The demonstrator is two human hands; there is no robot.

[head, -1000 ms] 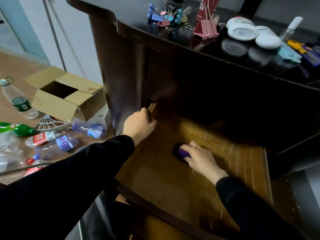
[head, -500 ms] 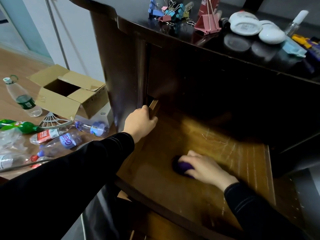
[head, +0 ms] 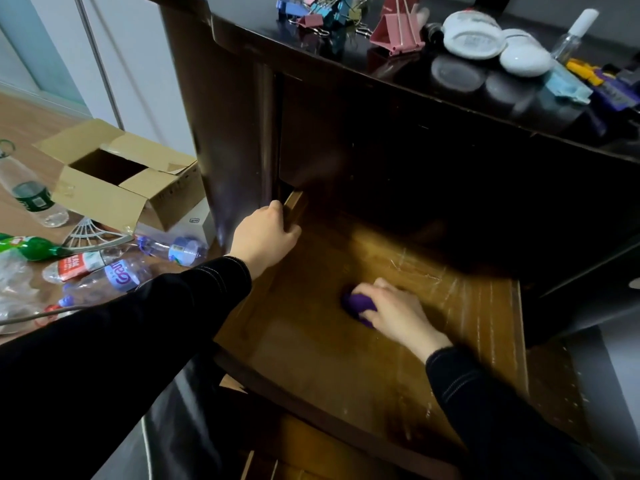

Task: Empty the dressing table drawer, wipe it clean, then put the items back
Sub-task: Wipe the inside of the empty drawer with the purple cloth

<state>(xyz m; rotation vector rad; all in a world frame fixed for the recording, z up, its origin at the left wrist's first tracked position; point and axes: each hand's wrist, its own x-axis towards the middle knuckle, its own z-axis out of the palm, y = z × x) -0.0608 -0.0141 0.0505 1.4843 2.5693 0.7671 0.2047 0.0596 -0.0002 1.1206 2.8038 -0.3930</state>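
Observation:
The wooden drawer (head: 322,368) of the dark dressing table (head: 398,109) is pulled out, and nothing lies on its scratched bottom. My right hand (head: 401,315) grips a purple cloth (head: 358,304) and presses it on the drawer bottom near the middle. My left hand (head: 265,235) is curled over the drawer's left side wall, close to the table's carcass. On the tabletop lie coloured binder clips (head: 322,13), a large pink clip (head: 398,34), two white round cases (head: 474,38), a small spray bottle (head: 573,32) and a blue packet (head: 566,86).
An open cardboard box (head: 117,181) stands on the wooden floor to the left. Several plastic bottles (head: 114,275) and a green bottle (head: 27,247) lie beside it. A white wall and a metal pole (head: 98,60) are behind.
My right hand slid the purple cloth toward me along the drawer bottom, then a little back. My left hand has stayed on the drawer's side wall.

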